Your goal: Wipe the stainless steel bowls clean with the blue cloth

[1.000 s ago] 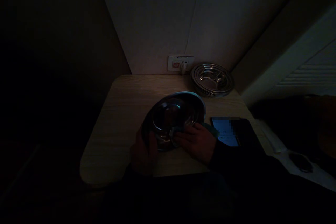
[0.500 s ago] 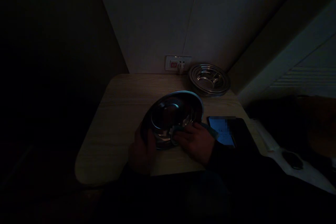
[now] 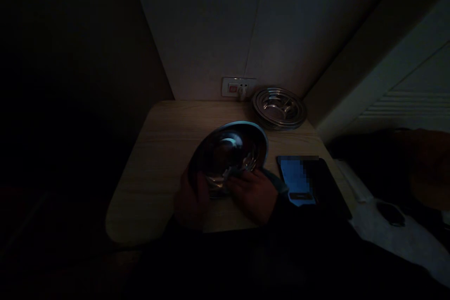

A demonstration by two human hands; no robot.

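Observation:
A shiny metal bowl [image 3: 225,150] is tilted above the wooden table, its hollow facing me. My left hand [image 3: 191,201] grips its lower left rim, thumb on the inside and the other fingers hidden behind. Inside the lower right part of the bowl, my right hand [image 3: 253,192] presses a bluish-green cloth [image 3: 274,180] against the metal. Part of the cloth sticks out to the right of that hand. The light is very dim, so finger details are hard to see.
A stack of metal dishes [image 3: 279,108] stands at the table's back right corner, beside a wall socket [image 3: 239,87] with a plug in it. A lit phone [image 3: 297,178] lies on the right side of the wooden table [image 3: 140,173]. A dark oval object [image 3: 391,214] rests on a pale surface farther right.
My right hand has slid slightly left with the cloth along the inside of the bowl, uncovering more of the phone. The bowl has shifted a little left; my left hand still grips it.

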